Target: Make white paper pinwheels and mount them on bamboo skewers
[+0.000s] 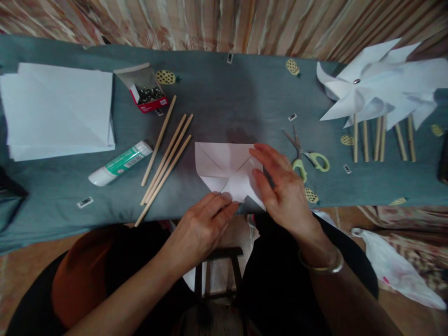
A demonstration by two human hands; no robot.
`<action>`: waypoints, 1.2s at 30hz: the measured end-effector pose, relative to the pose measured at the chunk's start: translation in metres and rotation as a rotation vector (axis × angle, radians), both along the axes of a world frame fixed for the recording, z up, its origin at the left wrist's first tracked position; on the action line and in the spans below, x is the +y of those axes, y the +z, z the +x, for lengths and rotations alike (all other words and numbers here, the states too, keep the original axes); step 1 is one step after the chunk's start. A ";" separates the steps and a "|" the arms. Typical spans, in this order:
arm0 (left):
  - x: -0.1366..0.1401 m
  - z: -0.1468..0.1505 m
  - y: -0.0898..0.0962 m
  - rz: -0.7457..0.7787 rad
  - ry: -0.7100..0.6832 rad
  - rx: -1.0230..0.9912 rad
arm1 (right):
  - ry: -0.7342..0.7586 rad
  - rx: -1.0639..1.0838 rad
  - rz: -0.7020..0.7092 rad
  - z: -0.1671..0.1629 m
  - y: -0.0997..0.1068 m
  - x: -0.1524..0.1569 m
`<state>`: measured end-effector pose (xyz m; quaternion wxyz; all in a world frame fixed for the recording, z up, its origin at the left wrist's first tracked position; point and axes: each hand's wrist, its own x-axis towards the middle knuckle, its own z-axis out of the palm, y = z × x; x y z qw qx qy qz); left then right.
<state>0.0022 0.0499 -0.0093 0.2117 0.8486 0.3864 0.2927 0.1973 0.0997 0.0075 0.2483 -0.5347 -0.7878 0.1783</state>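
A white paper square (224, 161), slit in from its corners, lies at the near edge of the cloth-covered table. My left hand (206, 221) pinches the paper's near edge between thumb and fingers. At the right side, my right hand (282, 189) rests on the same sheet with thumb and fingers apart. To the right of that hand are scissors (308, 158) with green handles, their blades apart. Several wooden sticks (168, 158) lie left of the paper.
Further left are a glue stick (121, 162), an open red box (150, 95) of small metal fasteners and a stack of white paper (59, 112). Finished paper pinwheels (373, 88) on sticks lie at the right. A stool (220, 275) stands below the table.
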 end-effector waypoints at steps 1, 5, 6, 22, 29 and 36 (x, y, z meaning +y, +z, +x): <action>0.000 0.000 0.000 0.006 0.001 0.005 | -0.045 -0.041 0.004 0.002 0.000 0.008; 0.000 0.000 0.000 0.014 0.010 0.019 | -0.027 -0.159 -0.015 0.002 -0.006 0.033; -0.001 0.000 0.000 0.015 0.011 0.024 | -0.008 -0.171 -0.009 0.001 -0.007 0.037; -0.002 -0.013 0.008 0.052 0.022 0.127 | -0.063 -0.155 -0.037 0.015 -0.002 0.041; 0.011 -0.027 0.010 0.050 0.090 0.129 | -0.252 0.087 -0.263 0.038 0.000 0.029; 0.035 -0.034 0.010 0.171 0.197 0.199 | -0.236 0.392 -0.548 0.046 0.003 0.017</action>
